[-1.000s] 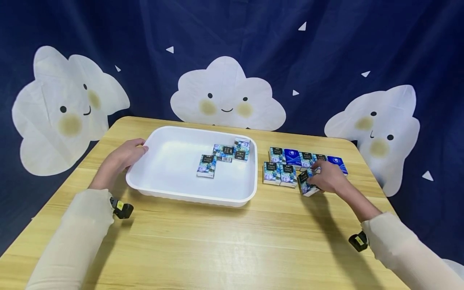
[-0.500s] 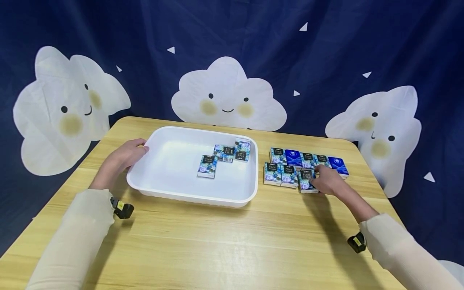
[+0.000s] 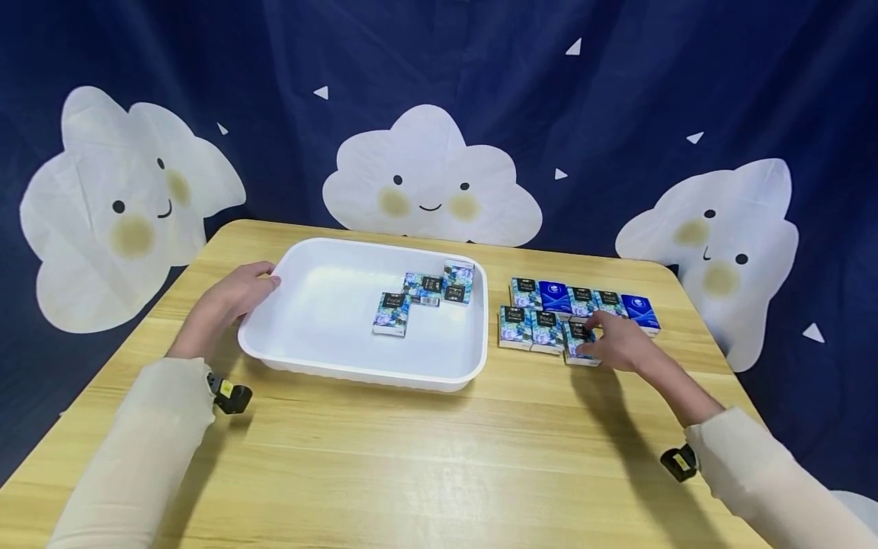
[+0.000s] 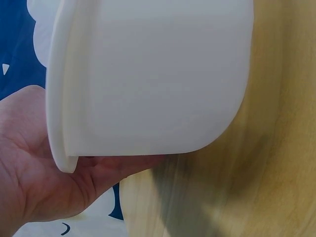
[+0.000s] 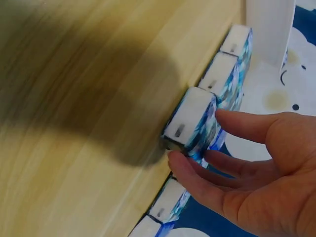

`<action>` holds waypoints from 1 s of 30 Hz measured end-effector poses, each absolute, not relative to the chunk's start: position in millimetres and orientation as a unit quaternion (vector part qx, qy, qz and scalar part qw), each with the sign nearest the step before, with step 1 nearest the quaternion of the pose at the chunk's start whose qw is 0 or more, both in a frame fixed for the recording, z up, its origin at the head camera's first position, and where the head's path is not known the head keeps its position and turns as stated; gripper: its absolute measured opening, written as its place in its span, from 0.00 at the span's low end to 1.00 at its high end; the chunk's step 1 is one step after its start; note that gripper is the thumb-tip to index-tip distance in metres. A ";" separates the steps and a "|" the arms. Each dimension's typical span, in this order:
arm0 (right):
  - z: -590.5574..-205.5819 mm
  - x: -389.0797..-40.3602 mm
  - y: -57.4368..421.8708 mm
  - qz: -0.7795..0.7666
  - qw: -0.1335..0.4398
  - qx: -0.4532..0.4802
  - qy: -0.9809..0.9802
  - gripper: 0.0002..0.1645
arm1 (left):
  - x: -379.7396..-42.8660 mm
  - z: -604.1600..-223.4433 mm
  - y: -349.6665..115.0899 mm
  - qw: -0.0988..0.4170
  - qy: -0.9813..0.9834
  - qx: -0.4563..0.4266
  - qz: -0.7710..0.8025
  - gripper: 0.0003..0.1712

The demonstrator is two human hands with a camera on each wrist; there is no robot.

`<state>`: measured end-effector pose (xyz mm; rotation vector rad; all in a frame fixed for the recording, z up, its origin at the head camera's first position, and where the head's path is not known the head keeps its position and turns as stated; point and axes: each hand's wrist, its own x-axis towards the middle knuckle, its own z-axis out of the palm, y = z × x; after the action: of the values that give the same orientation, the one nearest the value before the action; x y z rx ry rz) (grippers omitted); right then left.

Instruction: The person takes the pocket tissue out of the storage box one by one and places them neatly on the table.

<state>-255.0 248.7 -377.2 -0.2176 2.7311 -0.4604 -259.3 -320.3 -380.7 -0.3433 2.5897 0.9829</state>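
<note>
At the white plastic tray's (image 3: 370, 375) left end, my left hand (image 3: 236, 293) grips the rim; in the left wrist view the tray wall (image 4: 163, 79) hides most of its fingers. My right hand (image 3: 617, 341) holds a floral tissue pack (image 3: 575, 353) with a black label at the right end of the front row. The right wrist view shows the thumb at this pack's (image 5: 192, 116) printed face and fingertips at its side edge. Left of it lie two matching packs (image 3: 546, 332). Behind runs a row of floral packs and two plain blue packs (image 3: 554, 297).
Inside the tray, toward its right side, lie three floral packs (image 3: 391, 314), turned different ways. The wooden table (image 3: 425, 457) extends in front of the tray. A dark blue curtain (image 3: 590, 114) with smiling clouds hangs behind the table.
The tilted floral pack in my right hand has straightened and come down flat beside the front row. My right fingers have shifted on it. The left hand and tray stay put.
</note>
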 end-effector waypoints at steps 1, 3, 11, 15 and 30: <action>-377.7 -254.9 247.2 -0.157 0.180 -0.082 0.968 0.36 | -258.9 -380.7 -320.5 0.171 0.914 -0.118 0.350 0.31; -379.0 -254.6 244.7 -0.145 0.174 -0.089 0.970 0.35 | -257.9 -380.8 -321.5 0.167 0.913 -0.112 0.354 0.31; -382.1 -256.5 242.7 -0.151 0.160 -0.092 0.971 0.35 | -256.5 -380.5 -322.4 0.164 0.910 -0.105 0.365 0.30; -382.6 -257.3 242.5 -0.153 0.157 -0.088 0.972 0.35 | -256.5 -380.8 -322.6 0.165 0.910 -0.105 0.366 0.31; -384.4 -259.5 242.4 -0.155 0.150 -0.082 0.973 0.35 | -256.2 -379.2 -320.6 0.166 0.908 -0.107 0.370 0.31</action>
<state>-259.5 242.4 -384.4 -0.2341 2.7953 -0.4463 -256.2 -320.6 -379.2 -0.3036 2.5844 1.0536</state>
